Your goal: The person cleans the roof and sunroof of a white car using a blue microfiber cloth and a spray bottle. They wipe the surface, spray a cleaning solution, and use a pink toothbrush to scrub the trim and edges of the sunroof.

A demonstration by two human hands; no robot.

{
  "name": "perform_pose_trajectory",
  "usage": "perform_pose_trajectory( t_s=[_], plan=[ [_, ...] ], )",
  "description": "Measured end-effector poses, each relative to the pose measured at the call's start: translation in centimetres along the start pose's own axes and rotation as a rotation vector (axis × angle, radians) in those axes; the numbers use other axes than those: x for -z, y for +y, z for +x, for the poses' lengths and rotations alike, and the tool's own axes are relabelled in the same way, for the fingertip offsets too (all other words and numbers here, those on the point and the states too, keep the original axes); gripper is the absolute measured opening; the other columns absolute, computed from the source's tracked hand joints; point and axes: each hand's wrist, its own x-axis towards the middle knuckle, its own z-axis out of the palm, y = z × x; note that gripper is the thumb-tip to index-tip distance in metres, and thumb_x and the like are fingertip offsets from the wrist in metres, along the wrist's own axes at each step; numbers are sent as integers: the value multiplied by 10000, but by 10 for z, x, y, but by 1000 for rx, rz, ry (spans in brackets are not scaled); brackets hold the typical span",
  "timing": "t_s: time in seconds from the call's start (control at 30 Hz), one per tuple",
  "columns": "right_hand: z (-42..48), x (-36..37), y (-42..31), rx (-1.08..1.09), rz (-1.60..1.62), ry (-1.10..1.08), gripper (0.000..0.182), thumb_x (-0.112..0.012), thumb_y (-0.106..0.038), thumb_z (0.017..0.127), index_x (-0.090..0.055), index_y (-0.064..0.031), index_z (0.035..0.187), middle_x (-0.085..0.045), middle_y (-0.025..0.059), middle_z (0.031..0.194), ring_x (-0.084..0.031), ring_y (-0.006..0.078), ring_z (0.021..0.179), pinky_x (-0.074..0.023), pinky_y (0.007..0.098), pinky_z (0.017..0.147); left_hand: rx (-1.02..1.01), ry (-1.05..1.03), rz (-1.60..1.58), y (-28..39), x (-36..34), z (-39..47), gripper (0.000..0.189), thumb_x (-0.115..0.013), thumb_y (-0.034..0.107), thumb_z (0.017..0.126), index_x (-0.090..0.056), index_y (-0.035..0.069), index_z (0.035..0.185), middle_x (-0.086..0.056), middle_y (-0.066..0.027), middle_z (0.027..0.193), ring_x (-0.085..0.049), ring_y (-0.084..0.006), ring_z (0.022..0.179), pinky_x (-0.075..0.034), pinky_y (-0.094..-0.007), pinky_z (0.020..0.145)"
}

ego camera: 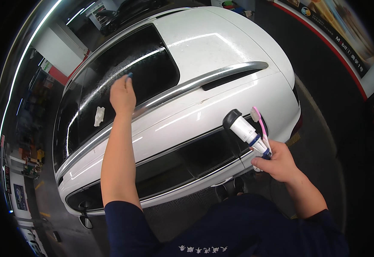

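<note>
A white car with a dark glass roof panel (148, 70) is in front of me. My left hand (122, 94) is over the glass, its fingers closed around a small blue object (129, 75) that is mostly hidden. Whether the object touches the glass, I cannot tell. A crumpled white cloth or tissue (99, 116) lies on the glass beside my left forearm. Near the rear side window, my right hand (278, 162) grips a white cylindrical tool (243, 128) with a black end cap and blue bands. The same hand holds a pink toothbrush (260, 120), bristles up.
A silver roof rail (187, 86) runs along the car's near side, above the side windows (187, 162). The side mirror (85, 221) juts out at lower left. A white pillar (57, 48) and a dark car (126, 14) stand beyond. A poster board (334, 29) is at right.
</note>
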Motion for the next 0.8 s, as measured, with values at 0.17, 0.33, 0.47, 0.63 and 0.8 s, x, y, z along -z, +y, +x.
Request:
perform_pose_trajectory(
  t_s=[0.17,0.33,0.47,0.63,0.8],
  plan=[
    [24,-23,0,4,-48,32,170,-795,-86,929,-665,-29,1021,-621,-26,769,-589,47,667,-480,249,592,-219,-45,-249,61,-1,-118,318,-758,188,921,-714,36,1197,-719,-170,1252,-662,-387,1188,-512,-468,1071],
    [41,-67,-12,49,-37,-68,300,-832,-126,929,-713,-2,1175,-677,-19,906,-607,53,806,-513,267,711,420,-889,-1433,197,33,-304,728,-817,142,943,-461,56,1571,-582,-136,1474,-588,-223,1324,-467,-401,1135],
    [60,-84,3,248,-295,-137,313,-849,-247,930,-727,-28,1117,-693,59,813,-643,143,704,-544,334,684,884,-687,-1491,220,7,-341,306,-774,110,983,-617,68,1242,-657,-14,1010,-631,-138,871,-525,-303,730],
    [91,-47,9,321,-514,-86,290,-783,-314,986,-748,-43,1085,-723,161,827,-689,362,715,-543,409,683,1015,-366,-1112,177,34,-323,177,-751,118,1011,-592,64,956,-570,9,686,-549,-105,581,-455,-290,551],
    [165,4,24,206,-1001,47,338,-559,-371,1095,-734,-82,1104,-760,183,951,-708,432,915,-548,525,811,1098,-13,-1420,114,65,-259,234,-762,126,999,-542,83,932,-499,-5,636,-462,-133,501,-415,-307,507]
  ],
)
